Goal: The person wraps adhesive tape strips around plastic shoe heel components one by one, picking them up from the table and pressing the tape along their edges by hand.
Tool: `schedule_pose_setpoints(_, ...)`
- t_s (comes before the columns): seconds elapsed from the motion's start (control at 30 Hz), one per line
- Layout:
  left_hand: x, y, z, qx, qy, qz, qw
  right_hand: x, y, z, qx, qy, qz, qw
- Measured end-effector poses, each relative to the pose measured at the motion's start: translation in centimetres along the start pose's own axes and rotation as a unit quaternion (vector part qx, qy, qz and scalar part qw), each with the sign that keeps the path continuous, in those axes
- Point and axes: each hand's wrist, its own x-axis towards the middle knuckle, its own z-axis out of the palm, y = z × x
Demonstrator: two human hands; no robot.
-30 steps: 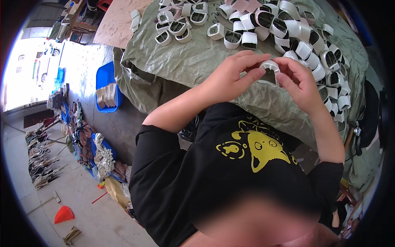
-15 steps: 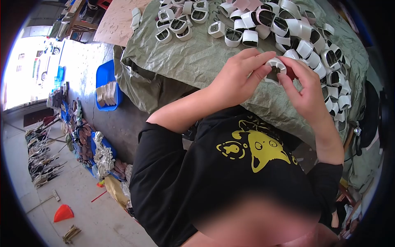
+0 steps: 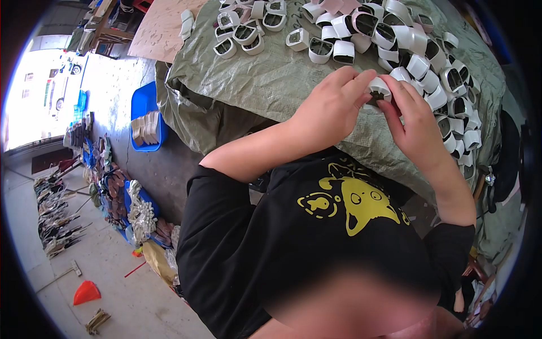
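A small white hollow piece, like a block shoe heel [image 3: 379, 87], is held up between my two hands, its dark opening toward me. My left hand [image 3: 337, 101] pinches it from the left, with the thumb and fingers closed at its edge. From the right, my right hand [image 3: 415, 116] grips the other side between thumb and fingers. Just beyond my hands, similar white heels [image 3: 418, 66] lie in a heap on a grey-green woven sheet [image 3: 243, 85]. My fingers cover part of the held heel's sides.
A smaller group of white heels [image 3: 245, 35] lies at the far left of the sheet. On the floor to the left are a blue bin [image 3: 144, 97] with a stacked bundle, piles of material [image 3: 141, 212] and a red dustpan [image 3: 87, 292]. A wooden board [image 3: 161, 34] adjoins the sheet.
The heel has tilted between my hands, so less of its opening shows. My left thumb has drawn back behind the fingers, and my right fingers have shifted along the side.
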Motion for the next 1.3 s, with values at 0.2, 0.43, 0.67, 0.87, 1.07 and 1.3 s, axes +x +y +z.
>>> schedule_pose_setpoints(0.2, 0.5, -0.2, -1.0, -0.021, -0.024, -0.003, 0.999, 0.7, -0.4, -2.1, 0.068, -0.016, -0.015, 0.997)
schedule_pose_setpoints(0.43, 0.9, 0.5, -2.2, -0.122, -0.091, -0.005, 0.988, 0.5, -0.3, -2.7, 0.046, -0.001, -0.045, 0.998)
schedule_pose_setpoints(0.67, 0.9, 0.9, -2.0, -0.113, -0.055, 0.042, 0.991, 0.3, -1.1, -3.3, 0.034, 0.019, -0.055, 0.998)
schedule_pose_setpoints(0.87, 0.7, 0.6, -1.3, -0.039, 0.004, 0.082, 0.996, 0.3, -1.8, -3.1, 0.039, 0.050, -0.058, 0.996)
schedule_pose_setpoints(1.07, 1.0, 0.6, -0.6, -0.014, 0.056, 0.074, 0.996, 1.0, -1.6, -1.6, 0.090, 0.084, -0.016, 0.992)
schedule_pose_setpoints(1.3, 0.9, -0.6, -0.5, -0.166, 0.051, -0.046, 0.984, 2.2, -1.2, -1.8, 0.186, 0.050, 0.038, 0.981)
